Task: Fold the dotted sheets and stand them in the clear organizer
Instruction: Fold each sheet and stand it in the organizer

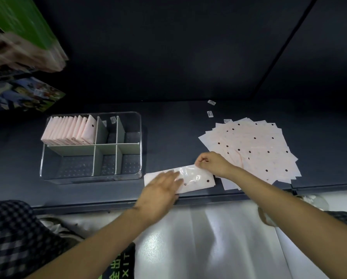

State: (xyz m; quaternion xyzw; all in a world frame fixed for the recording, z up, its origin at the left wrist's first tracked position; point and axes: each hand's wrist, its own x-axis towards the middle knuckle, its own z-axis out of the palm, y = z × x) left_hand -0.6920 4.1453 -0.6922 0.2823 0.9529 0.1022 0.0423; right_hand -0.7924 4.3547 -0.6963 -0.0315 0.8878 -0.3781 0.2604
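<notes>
Half the dotted sheet (196, 181) hides under the left hand (162, 188).

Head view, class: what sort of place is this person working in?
Probably a shop or stockroom shelf: a dark metal shelf with small label stickers, packaged goods stacked at far left, and a green exit sign on the floor.
</notes>
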